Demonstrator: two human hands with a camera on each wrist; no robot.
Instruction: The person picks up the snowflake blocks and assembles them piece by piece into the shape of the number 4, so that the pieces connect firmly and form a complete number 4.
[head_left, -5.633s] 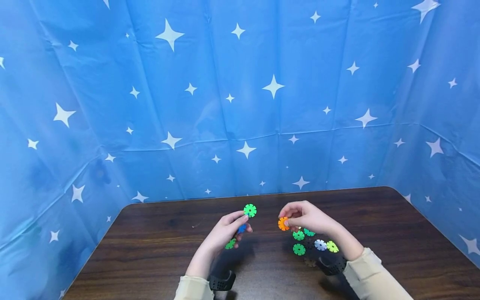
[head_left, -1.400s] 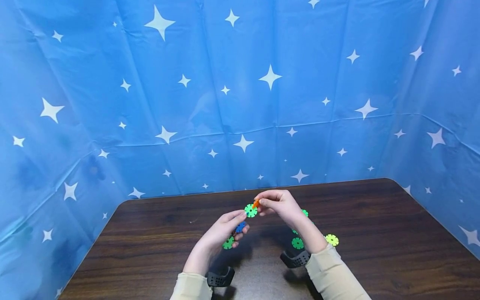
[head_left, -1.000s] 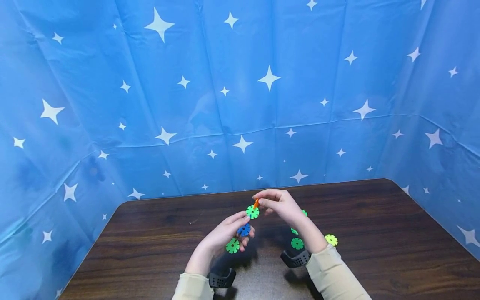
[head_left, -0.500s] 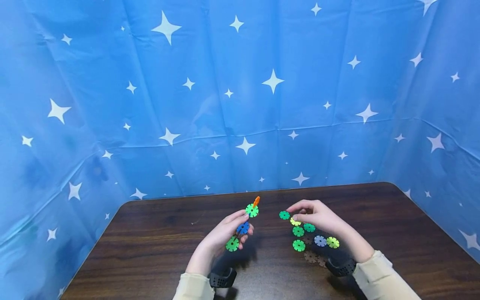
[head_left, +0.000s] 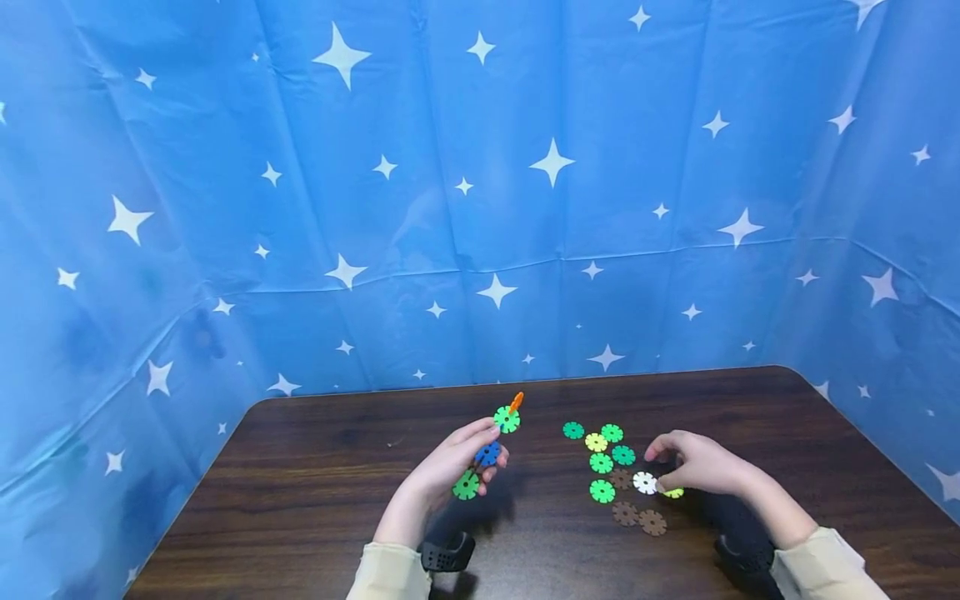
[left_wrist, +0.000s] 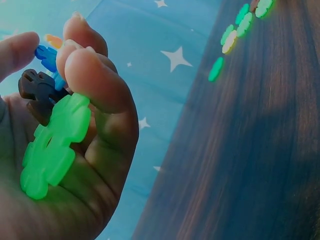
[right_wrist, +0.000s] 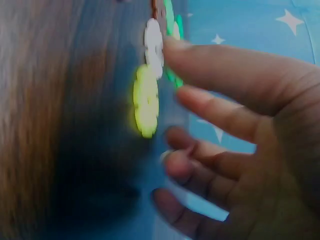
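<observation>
My left hand [head_left: 448, 468] holds up a chain of interlocking notched discs. In it are an orange disc [head_left: 517, 402] seen edge-on at the top, a green disc [head_left: 507, 419], a blue disc [head_left: 487, 454] and a lower green disc [head_left: 466, 485]. The left wrist view also shows a dark brown disc [left_wrist: 37, 90] between blue and green, partly behind the fingers. My right hand [head_left: 701, 468] hovers over the loose discs with nothing between thumb and fingers. Its thumb tip is right by the white disc [head_left: 643, 482] and covers part of a yellow disc [head_left: 675, 493].
Several loose discs lie flat right of centre on the dark wooden table [head_left: 315, 500]: greens such as one green disc [head_left: 602, 492], a pale yellow disc [head_left: 596, 442] and brown discs, one brown disc [head_left: 652, 522] nearest the front. A starry blue curtain [head_left: 420, 208] hangs behind.
My right hand brought the orange disc to the top green disc, let go of it there, and moved back right over the loose discs. The left hand stays nearly in place.
</observation>
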